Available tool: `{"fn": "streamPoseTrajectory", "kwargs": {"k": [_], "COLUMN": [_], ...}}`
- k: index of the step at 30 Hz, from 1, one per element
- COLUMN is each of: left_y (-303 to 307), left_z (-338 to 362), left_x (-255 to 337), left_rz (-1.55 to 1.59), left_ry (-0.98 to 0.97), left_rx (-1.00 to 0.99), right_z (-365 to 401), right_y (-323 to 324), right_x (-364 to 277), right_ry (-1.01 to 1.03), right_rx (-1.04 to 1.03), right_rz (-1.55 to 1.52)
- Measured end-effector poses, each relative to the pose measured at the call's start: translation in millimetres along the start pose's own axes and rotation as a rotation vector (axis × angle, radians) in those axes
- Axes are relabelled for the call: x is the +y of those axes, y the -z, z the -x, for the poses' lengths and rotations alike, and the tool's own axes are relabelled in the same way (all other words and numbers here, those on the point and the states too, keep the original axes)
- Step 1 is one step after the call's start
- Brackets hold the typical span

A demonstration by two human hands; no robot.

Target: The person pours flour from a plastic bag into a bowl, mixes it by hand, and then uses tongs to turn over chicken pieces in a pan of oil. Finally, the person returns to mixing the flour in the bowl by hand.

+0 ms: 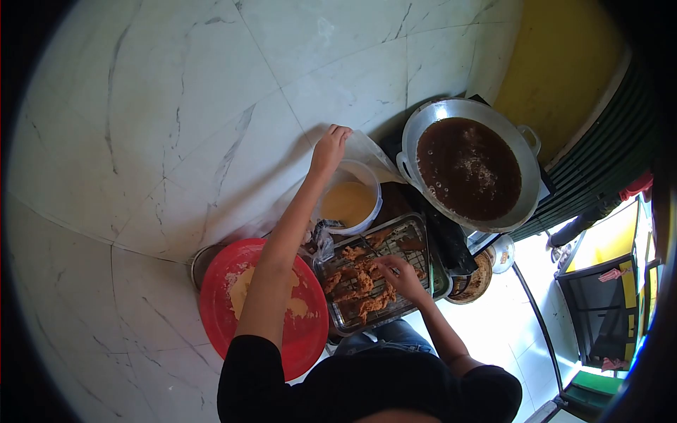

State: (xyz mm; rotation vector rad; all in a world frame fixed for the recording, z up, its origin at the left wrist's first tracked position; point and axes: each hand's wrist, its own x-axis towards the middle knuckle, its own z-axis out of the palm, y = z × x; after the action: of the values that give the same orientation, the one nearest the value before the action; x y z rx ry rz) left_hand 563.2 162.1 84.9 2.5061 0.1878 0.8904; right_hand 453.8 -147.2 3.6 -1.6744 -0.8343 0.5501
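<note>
My left hand (340, 132) is raised near the wall, fingers closed at the upper edge of a clear plastic bag (364, 149). Below it stands a clear round tub (377, 194) holding pale yellow liquid (348, 203). My right hand (400, 278) is low over a tray with a wire rack (416, 243), its fingertips pinched beside fried chicken pieces (361, 282). Whatever lies between those fingertips is too small to make out. Under my left forearm is a red basin (218, 310) with pale flour (241, 290) in it.
A large metal wok (411, 130) of dark, bubbling oil (469, 169) sits on a stove at the right. A round container with a brown inside (474, 283) stands below it. Crumpled plastic (324, 241) lies beside the tub. A tiled wall (176, 106) rises behind.
</note>
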Motion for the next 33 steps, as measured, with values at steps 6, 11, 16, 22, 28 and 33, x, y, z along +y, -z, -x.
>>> {"fn": "streamPoseTrajectory", "kwargs": {"k": [6,11,16,22,28,33], "left_y": [9.1,12.4,27.5,45.9,61.9,78.8], "left_z": [-6.1,-15.1,-34.5,-44.4,-46.4,-52.5], "left_x": [14.5,24.1,22.4,15.4,15.8,31.5], "left_rz": [-0.064,-0.135,-0.148,-0.135,-0.173,-0.162], "left_ry": [-0.099,-0.136,-0.137,-0.241,-0.271,-0.252], "left_rx": [0.025,0.0,0.076,0.104,0.147,0.239], "right_z": [8.2,16.3,20.2,23.0,23.4,23.2], "right_y": [-5.6,-11.4,-11.9,-10.9,-12.7,-11.7], "right_x": [7.9,11.4,6.7,6.0,8.0,4.0], "right_ry": [-0.017,-0.026,-0.05,-0.075,-0.072,-0.074], "right_rx": [-0.009,-0.003,0.01,0.012,0.007,-0.003], "right_rz": [0.01,-0.022,0.003,-0.006,-0.023,0.003]}}
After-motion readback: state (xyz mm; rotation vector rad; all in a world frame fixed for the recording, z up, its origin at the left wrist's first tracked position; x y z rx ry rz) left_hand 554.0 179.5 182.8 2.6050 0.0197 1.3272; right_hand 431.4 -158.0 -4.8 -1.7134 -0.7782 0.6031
